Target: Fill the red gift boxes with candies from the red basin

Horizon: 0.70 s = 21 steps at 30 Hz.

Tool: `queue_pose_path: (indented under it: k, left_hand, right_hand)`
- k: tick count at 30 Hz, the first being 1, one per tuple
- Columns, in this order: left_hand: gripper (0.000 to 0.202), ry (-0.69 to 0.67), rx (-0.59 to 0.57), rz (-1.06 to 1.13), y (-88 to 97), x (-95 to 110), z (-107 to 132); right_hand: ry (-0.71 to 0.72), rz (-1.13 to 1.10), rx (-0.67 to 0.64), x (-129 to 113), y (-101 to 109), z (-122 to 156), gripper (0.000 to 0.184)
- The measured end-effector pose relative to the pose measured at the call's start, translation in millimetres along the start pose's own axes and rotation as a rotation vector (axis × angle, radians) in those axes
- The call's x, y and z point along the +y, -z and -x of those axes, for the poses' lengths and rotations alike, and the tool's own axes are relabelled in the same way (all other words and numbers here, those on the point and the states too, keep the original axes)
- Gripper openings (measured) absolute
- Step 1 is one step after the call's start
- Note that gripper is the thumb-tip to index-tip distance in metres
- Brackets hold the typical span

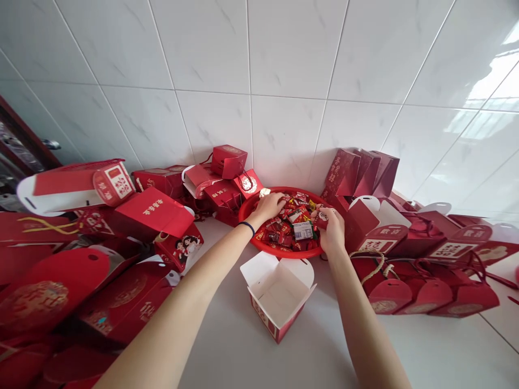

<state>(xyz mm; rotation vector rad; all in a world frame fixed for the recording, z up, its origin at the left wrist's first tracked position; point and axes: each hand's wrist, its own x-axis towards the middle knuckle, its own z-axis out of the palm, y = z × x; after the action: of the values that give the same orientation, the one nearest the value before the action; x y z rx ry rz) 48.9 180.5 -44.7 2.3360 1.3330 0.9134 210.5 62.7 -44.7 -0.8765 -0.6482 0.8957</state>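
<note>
A round red plastic basin point(290, 254) full of wrapped sweets point(300, 216) stands against the tiled wall. My left hand point(270, 207) reaches over its left side, fingers curled down into the sweets; what they pinch, if anything, is hidden. At the basin's right edge, my right hand point(333, 229) is closed on a red-wrapped sweet point(322, 218) with pale print. Just in front of the basin, between my forearms, a red gift box point(270, 324) sits with its white flaps spread, showing a bare white inside.
Many red gift boxes are piled at the left point(156, 210), some with flaps up and cord handles. More boxes point(377, 232) stand in rows at the right, a few leaning on the tiled wall point(284, 124). The white tabletop point(251, 362) shows in front.
</note>
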Motion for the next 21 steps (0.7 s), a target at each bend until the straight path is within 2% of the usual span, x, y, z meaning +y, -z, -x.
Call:
queue_pose_path:
  k: [3,5,8,11,16,18,21]
  left_hand:
    - [0.035,0.018,0.072,0.16,-0.3,-0.8,-4.3]
    - [0.04,0.011,0.077,0.277,-1.3,2.2,-2.1]
    - [0.039,-0.018,0.034,0.436,-7.3,11.3,8.8]
    - [0.029,-0.051,-0.006,0.56,-15.4,22.4,21.7]
    - [0.025,-0.065,-0.018,0.653,-17.9,33.5,33.5]
    - [0.025,-0.058,-0.009,0.645,-14.2,32.7,33.6]
    - [0.023,-0.015,0.042,0.59,-7.5,24.0,29.6]
  right_hand:
    - [-0.022,-0.003,-0.021,0.8,0.6,-1.4,0.011]
    - [-0.044,-0.004,-0.039,1.2,0.8,-1.8,0.011]
    - [-0.088,-0.004,-0.075,0.9,1.0,-1.2,0.013]
    - [-0.133,-0.009,-0.123,-0.8,0.9,0.7,0.018]
    - [-0.207,-0.008,-0.239,-2.5,0.5,3.3,0.026]
    - [-0.216,-0.024,-0.216,-1.9,0.8,2.1,0.024]
    - [-0.2,-0.076,-0.083,-0.9,2.9,-2.4,0.018]
